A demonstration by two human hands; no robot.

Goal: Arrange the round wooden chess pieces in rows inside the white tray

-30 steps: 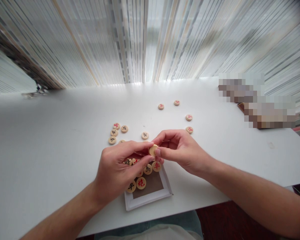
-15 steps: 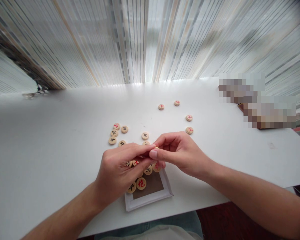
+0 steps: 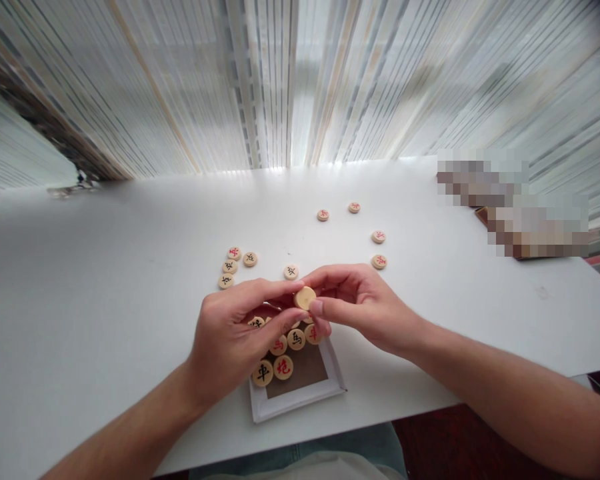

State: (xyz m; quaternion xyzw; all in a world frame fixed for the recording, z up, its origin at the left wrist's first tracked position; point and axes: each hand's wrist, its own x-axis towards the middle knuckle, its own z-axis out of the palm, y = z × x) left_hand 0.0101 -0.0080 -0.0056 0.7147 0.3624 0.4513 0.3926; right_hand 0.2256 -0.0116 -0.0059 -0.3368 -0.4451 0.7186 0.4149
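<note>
Between the fingertips of my left hand (image 3: pixel 235 327) and my right hand (image 3: pixel 360 300) is a round wooden Chinese chess piece (image 3: pixel 305 299), its plain blank face toward me. Both hands are closed in a pinch on it. Just below them lies a white-rimmed box (image 3: pixel 300 403), partly covered by my left hand. Inside sit several pieces, among them a red-marked piece (image 3: pixel 283 367), a black-marked piece (image 3: pixel 263 373) and another black-marked piece (image 3: pixel 296 339). Other pieces in the box are hidden behind my fingers.
Beyond my hands, several loose pieces lie on the white table (image 3: pixel 105 300): a cluster with a red piece (image 3: pixel 234 253) at left, a black piece (image 3: pixel 291 272) in the middle, red ones such as this piece (image 3: pixel 379 261) at right. A blurred-out brown object (image 3: pixel 535 233) stands far right.
The chess piece, mostly covered by my fingers before, now shows its blank face between them. My hands have stayed over the box, with the fingertips shifted slightly apart.
</note>
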